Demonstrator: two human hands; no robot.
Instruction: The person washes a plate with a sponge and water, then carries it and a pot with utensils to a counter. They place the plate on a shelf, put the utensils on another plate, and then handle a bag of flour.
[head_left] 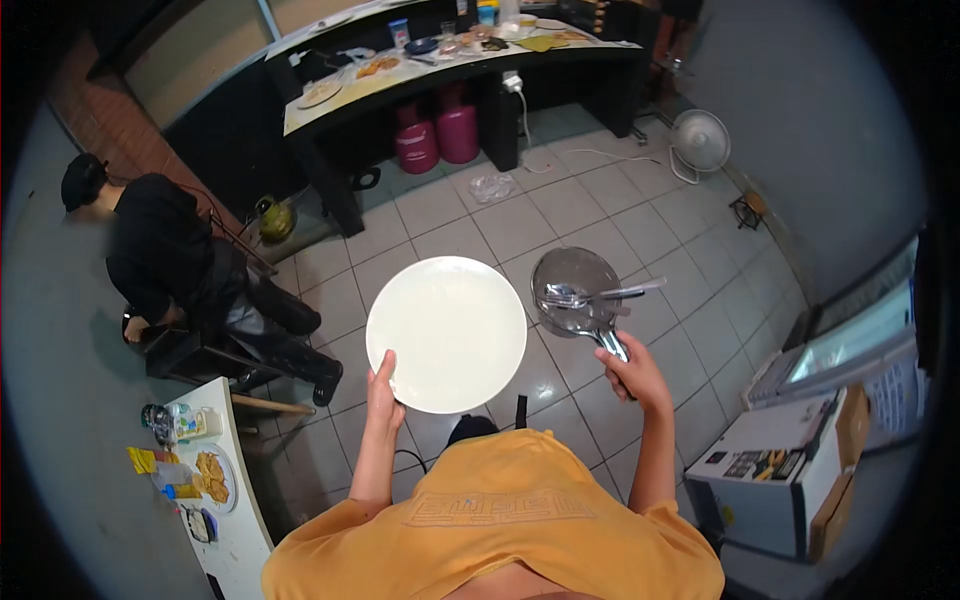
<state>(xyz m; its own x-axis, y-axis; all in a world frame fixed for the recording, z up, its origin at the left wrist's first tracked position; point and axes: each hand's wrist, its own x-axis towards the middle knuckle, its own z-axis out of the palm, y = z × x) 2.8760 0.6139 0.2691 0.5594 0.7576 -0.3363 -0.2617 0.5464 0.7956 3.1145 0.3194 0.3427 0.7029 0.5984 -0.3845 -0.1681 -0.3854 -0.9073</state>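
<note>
My left hand [383, 395] grips the lower left edge of a large white round plate [447, 333], with the thumb on its top face. The plate shows nothing on it. In my right hand [635, 374] is the handle of a dark frying pan [580, 275], held to the right of the plate and apart from it. Several metal utensils [600, 295] lie in the pan, one with its handle sticking out past the right rim. Both hands are in front of the orange shirt, over the tiled floor.
A person in black [175, 250] sits at the left. A long counter [350, 95] with dishes is ahead, with pink gas cylinders [458, 133] beneath. A white side table [240, 480] stands lower left, a box [750, 490] lower right, a fan [700, 141] back right.
</note>
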